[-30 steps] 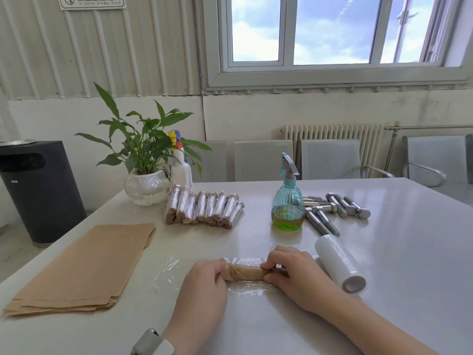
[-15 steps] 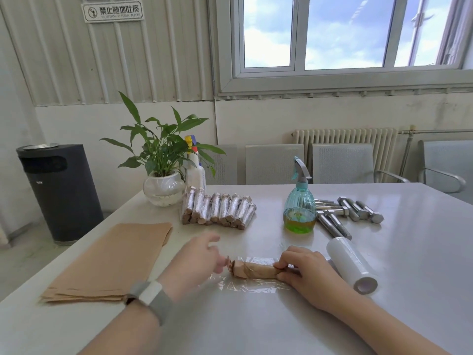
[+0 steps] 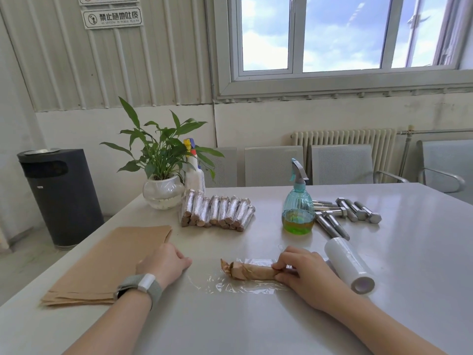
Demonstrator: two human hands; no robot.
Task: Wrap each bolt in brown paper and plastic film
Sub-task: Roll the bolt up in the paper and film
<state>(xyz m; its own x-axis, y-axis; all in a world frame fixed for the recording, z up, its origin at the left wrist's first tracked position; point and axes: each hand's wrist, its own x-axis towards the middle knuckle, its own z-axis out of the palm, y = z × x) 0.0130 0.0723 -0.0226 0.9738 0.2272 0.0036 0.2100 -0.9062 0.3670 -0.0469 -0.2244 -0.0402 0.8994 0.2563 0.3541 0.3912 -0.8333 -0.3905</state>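
Left hand [image 3: 163,262] moved off paper-wrapped bolt [image 3: 252,271], fingers curled, empty | right hand [image 3: 302,270] still pinching it

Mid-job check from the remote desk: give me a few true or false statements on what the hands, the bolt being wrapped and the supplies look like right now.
1. The right hand grips one end of the paper-wrapped bolt. True.
2. The left hand holds the bolt's other end. False: it is off the bolt, beside the brown paper stack.
3. The wrapped bolt lies on a sheet of plastic film. True.
4. The film roll stands upright. False: it lies on its side.
5. Bare bolts remain behind the spray bottle. True.
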